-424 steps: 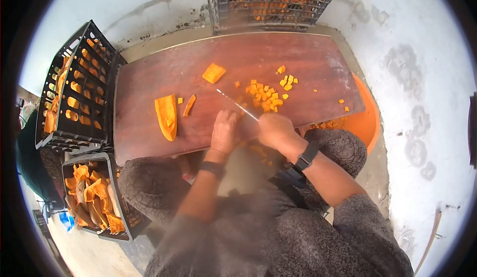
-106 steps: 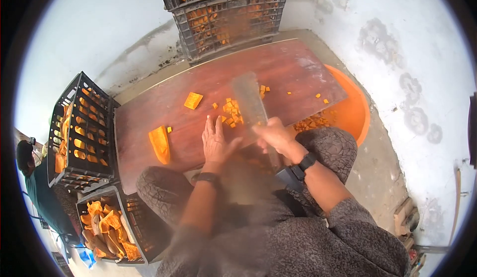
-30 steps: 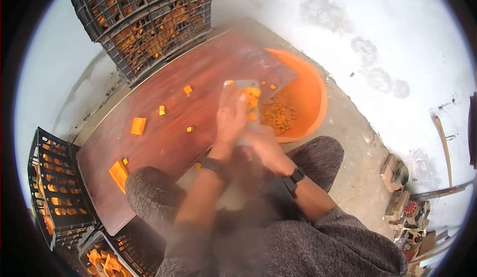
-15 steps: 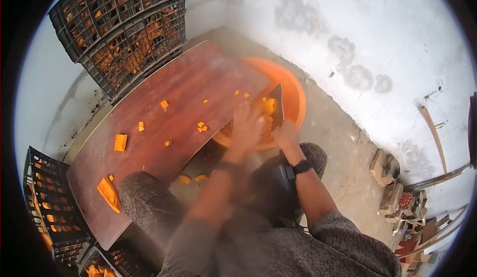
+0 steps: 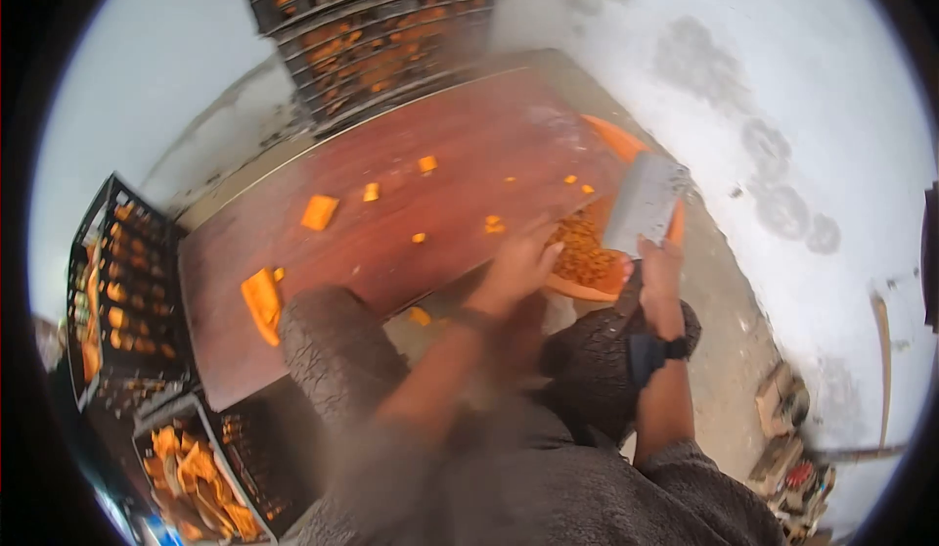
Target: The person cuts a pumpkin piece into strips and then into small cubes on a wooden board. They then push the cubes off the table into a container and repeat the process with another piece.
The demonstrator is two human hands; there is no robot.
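My right hand (image 5: 661, 270) grips a broad-bladed cleaver (image 5: 643, 202), its grey blade raised over the right side of an orange basin (image 5: 618, 137). Small diced orange pieces (image 5: 583, 250), pumpkin-like, fill the part of the basin that shows. At the near edge of the red-brown tabletop (image 5: 362, 218), beside the basin, my left hand (image 5: 526, 260) is empty, somewhat blurred, with thumb and fingers apart. Closest to it on the table lie a few small orange cubes (image 5: 494, 224). Farther left are a larger orange block (image 5: 319, 212) and a long orange slab (image 5: 261, 303).
Stacked black crates (image 5: 391, 47) with orange pieces stand behind the table. Another dark crate (image 5: 132, 301) is at the left, above an open crate of orange chunks (image 5: 201, 482). A white wall (image 5: 792, 76) runs along the right; wood and clutter (image 5: 790, 448) lie at its foot.
The view has swung left, so the scene sits farther right. The cleaver has come up and turned its flat side into view. My left hand has drawn back from the basin to the table edge.
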